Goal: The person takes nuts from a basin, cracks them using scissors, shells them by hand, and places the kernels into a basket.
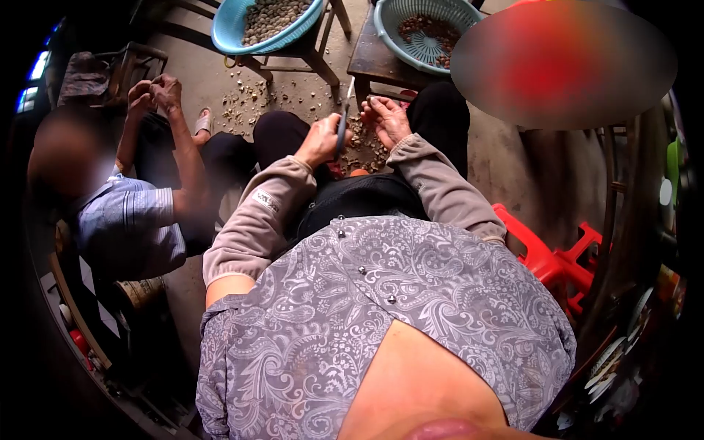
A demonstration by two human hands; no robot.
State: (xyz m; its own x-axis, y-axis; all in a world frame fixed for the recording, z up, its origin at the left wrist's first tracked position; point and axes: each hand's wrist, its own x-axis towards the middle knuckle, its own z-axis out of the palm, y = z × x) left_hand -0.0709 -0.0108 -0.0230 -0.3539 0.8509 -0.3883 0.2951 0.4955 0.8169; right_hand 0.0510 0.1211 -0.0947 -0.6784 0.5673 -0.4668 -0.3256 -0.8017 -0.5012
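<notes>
My left hand [318, 142] is closed round the dark handle of a pair of scissors [342, 130], whose pale metal blades point up and away from me. Just to the right, my right hand [386, 120] is raised with its fingers curled and the fingertips pinched together. Whatever is between those fingertips is too small to make out. The two hands are close but apart, above my lap. Beyond them, a pale blue-green plastic basket [381, 33] holds reddish-brown kernels [422, 29]. Farther left, a blue basket [227, 38] holds many round, greyish-brown nuts [275, 20].
Each basket rests on wooden furniture, the right one on a dark wooden stool [367, 62]. Broken shells [246, 103] litter the floor. At left sits another person [136, 213], hands together. A red plastic stool [550, 268] stands at right. A blurred patch covers the upper right.
</notes>
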